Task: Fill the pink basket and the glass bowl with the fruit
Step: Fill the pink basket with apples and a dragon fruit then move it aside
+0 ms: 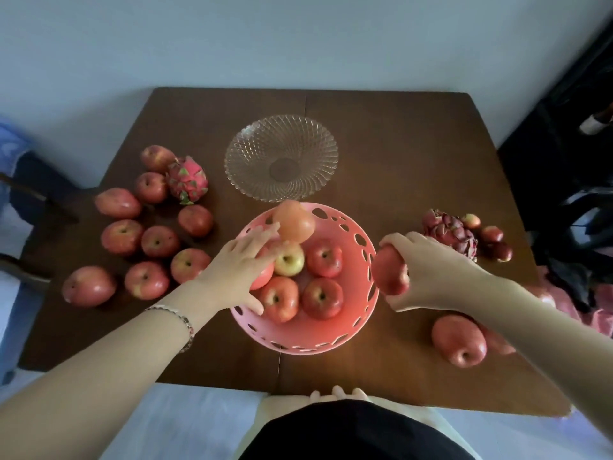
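The pink basket (345, 336) stands in the middle of the brown table and holds several red apples, a yellow-green apple (290, 258) and an orange fruit (295, 220) at its far rim. My left hand (242, 263) reaches into the basket's left side and lies over a red apple (263, 277). My right hand (431, 273) grips a red apple (389, 272) just outside the basket's right rim. The glass bowl (281, 157) sits empty behind the basket.
Several red apples (156, 242) and a pink dragon fruit (186, 179) lie on the table's left. A dark dragon fruit (451, 234), small apples (492, 234) and a large apple (459, 338) lie on the right. Dark bags stand beyond the right edge.
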Demonstrator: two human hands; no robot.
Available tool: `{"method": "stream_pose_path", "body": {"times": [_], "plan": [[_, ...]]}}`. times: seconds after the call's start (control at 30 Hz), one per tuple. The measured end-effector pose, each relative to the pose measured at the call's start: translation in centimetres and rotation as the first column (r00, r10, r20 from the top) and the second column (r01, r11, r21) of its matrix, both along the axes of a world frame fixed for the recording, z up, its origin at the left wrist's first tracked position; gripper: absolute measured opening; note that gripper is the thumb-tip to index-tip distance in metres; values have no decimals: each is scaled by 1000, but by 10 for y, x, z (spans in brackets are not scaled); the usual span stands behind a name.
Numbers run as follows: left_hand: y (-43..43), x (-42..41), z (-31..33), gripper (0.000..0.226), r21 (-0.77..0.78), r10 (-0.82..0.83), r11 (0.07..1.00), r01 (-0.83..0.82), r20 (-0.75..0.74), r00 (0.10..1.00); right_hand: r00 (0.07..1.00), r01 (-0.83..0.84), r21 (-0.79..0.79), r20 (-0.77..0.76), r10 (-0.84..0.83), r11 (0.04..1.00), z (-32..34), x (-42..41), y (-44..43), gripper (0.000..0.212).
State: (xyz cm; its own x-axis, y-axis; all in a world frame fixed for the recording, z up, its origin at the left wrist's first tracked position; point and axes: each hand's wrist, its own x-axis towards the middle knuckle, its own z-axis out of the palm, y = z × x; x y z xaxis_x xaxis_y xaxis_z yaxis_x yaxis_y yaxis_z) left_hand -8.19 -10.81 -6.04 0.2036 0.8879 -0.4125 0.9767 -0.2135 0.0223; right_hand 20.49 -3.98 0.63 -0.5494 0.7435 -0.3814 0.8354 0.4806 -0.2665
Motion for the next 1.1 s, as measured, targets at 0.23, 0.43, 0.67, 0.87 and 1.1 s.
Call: {"method": "stream_pose_path", "body": {"times": [0.23,0.43,0.67,0.87,1.1], "plan": [[-1,8,-4,105,40,2,999,3,-117,993,989,-101,-278,-130,67,955,-44,-81,-39,80],[-8,-4,-20,68,263,-155,944,199,-179,972,970,11,-178,-239,-54,984,-84,-114,-69,84],[-7,-2,-27,85,271,-86,960,75,28,996,961,42,-211,-260,-97,977,-80,-123,-78,75],[-3,-2,-17,49,124,199,952,-279,444,874,968,25,-287,-230,-95,958,-71,-138,-69,86],[-29,15,-9,78,58,158,982,-178,252,955,958,8,-490,-245,-147,872,-76,-115,-60,101]]}}
